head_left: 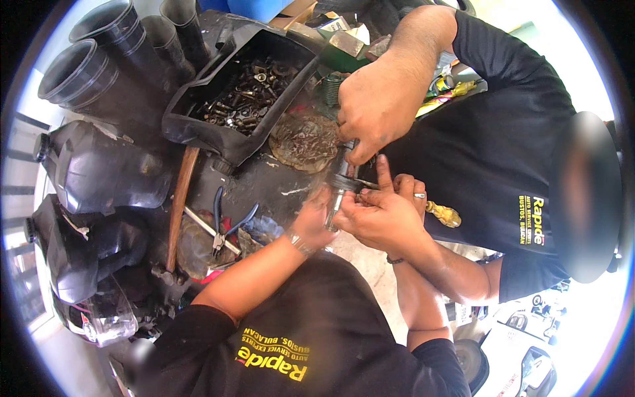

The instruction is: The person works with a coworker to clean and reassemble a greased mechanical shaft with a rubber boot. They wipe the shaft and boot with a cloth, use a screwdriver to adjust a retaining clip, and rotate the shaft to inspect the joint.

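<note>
My left hand [315, 217], blurred by motion, is beside the lower end of a shiny metal shaft with a dark round collar [339, 192]; its grip is unclear. My right hand [409, 188], wearing a ring, is curled round a screwdriver with a yellowish handle [444, 214], whose thin blade points at the collar. A co-worker's hand [370, 218] partly covers my right hand and touches the shaft's lower part. From above, the co-worker's other hand [374, 106] grips the shaft's upper end.
On the dark bench are a cut-open black container [178, 118] of bolts, a wooden-handled hammer [182, 205], pliers [225, 221] and a greasy round bag [303, 141]. Black jugs [109, 173] stand left. The co-worker [489, 145] stands close on the right.
</note>
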Action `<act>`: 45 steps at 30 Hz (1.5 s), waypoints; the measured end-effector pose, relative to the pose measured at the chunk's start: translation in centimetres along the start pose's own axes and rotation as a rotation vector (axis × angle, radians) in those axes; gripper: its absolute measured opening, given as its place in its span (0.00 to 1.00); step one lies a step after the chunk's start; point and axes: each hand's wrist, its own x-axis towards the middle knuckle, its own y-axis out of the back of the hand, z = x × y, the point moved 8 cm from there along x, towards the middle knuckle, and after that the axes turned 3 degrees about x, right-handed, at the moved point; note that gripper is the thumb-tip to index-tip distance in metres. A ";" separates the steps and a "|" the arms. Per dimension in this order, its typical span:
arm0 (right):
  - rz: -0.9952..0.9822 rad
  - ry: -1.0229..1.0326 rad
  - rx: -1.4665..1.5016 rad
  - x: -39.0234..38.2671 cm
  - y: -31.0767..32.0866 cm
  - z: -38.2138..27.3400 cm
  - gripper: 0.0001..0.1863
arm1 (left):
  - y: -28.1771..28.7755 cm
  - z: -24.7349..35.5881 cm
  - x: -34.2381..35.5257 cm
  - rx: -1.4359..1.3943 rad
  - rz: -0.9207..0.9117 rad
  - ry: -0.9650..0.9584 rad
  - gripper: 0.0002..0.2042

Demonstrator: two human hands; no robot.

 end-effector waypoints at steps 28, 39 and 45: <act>-0.684 -0.105 -0.083 3.6 -2.6 -0.1 0.10 | 0.0 0.5 0.5 -0.041 -0.007 -0.050 0.13; -0.036 -0.134 0.404 -1.6 -5.3 0.8 0.13 | -0.3 0.5 -0.1 0.047 -0.038 -0.007 0.23; -0.107 0.255 -0.162 -3.4 -6.2 -2.7 0.10 | 0.2 -0.2 -0.1 0.004 -0.101 0.021 0.34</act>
